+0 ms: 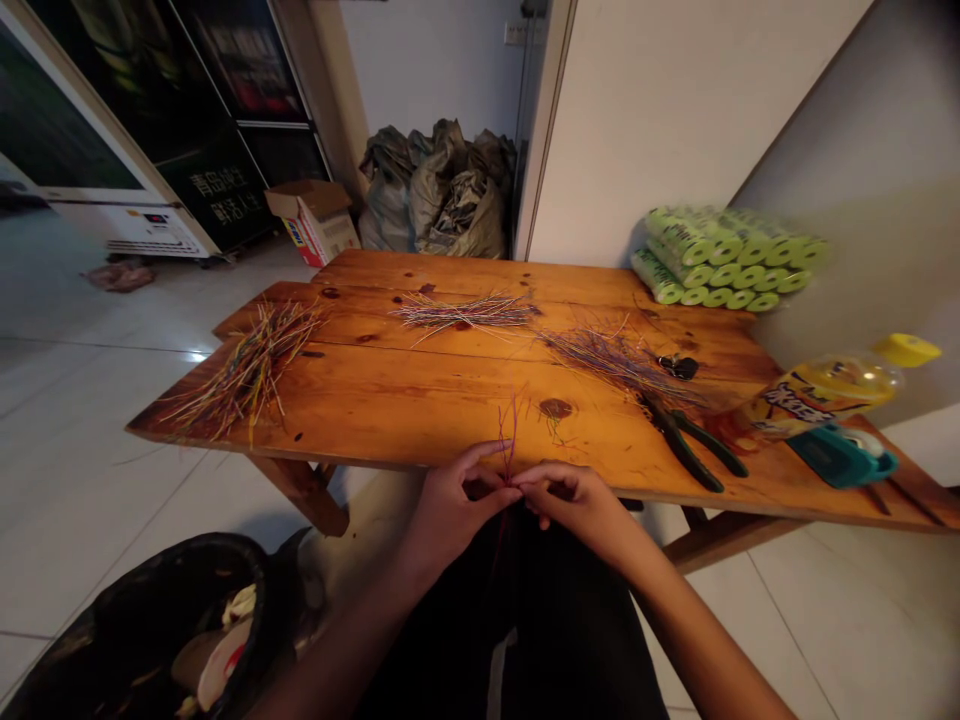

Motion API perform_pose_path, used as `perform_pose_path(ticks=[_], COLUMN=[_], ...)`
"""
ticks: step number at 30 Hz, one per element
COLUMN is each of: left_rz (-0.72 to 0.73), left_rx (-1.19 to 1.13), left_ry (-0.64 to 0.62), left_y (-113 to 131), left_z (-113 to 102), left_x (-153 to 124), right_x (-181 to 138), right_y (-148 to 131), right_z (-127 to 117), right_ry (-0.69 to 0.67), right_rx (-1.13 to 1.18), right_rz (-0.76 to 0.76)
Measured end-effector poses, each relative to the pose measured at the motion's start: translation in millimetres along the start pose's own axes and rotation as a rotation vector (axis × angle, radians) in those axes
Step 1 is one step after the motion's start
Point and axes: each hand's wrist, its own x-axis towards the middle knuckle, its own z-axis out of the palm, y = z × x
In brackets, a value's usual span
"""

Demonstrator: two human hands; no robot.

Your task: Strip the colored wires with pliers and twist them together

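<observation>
Just off the front edge of a wooden table (390, 400), my left hand (457, 505) and my right hand (574, 500) meet at the fingertips. Between them is a small bunch of thin reddish-purple wires (508, 430), its loose ends standing up and fanning out. Both hands pinch it near its middle, and a few strands hang below. On the table lie three bundles of thin coloured wire: one at the left (251, 370), one at the back middle (465, 312) and one at the right (607, 358). Short wire scraps (555, 425) lie beyond my right hand.
Dark-handled pliers (694, 440), a small black object (677, 367), a yellow-capped drink bottle (817, 400) and a teal tape dispenser (844, 455) occupy the right side. Green-wrapped rolls (727, 262) are stacked at the back right. A black bin (259, 580) stands at lower left.
</observation>
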Motion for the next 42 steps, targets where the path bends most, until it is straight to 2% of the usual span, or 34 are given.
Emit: perform_pose_path(ticks=[4, 11, 15, 19, 23, 27, 32, 36, 42], left_rz=[-0.024, -0.097, -0.143, -0.138, -0.155, -0.118, 0.014, 0.084, 0.04], left_rx=[0.07, -0.015, -0.082, -0.162, -0.282, -0.214, -0.114, -0.068, -0.061], left_ry=[-0.046, -0.181, -0.233, -0.365, -0.457, -0.414, -0.313, -0.243, -0.336], left_y=[-1, 1, 1, 5, 13, 14, 6, 5, 9], left_z=[-4, -1, 2, -7, -18, -20, -15, -15, -20], left_x=[-2, -4, -5, -3, 0, 2, 3, 2, 1], right_x=[0, -1, -3, -6, -8, -9, -10, -12, -11], right_y=[3, 5, 6, 1, -7, -11, -8, -5, -3], right_z=[-5, 1, 4, 2, -1, -1, 3, 4, 5], right_ry=[-0.134, -0.16, -0.14, -0.15, -0.254, -0.312, -0.281, -0.301, -0.3], right_rx=[0.149, 0.278, 0.305, 0.321, 0.315, 0.333, 0.352, 0.331, 0.36], right_rz=[0.072, 0.146, 0.121, 0.117, 0.12, 0.161, 0.227, 0.212, 0.219])
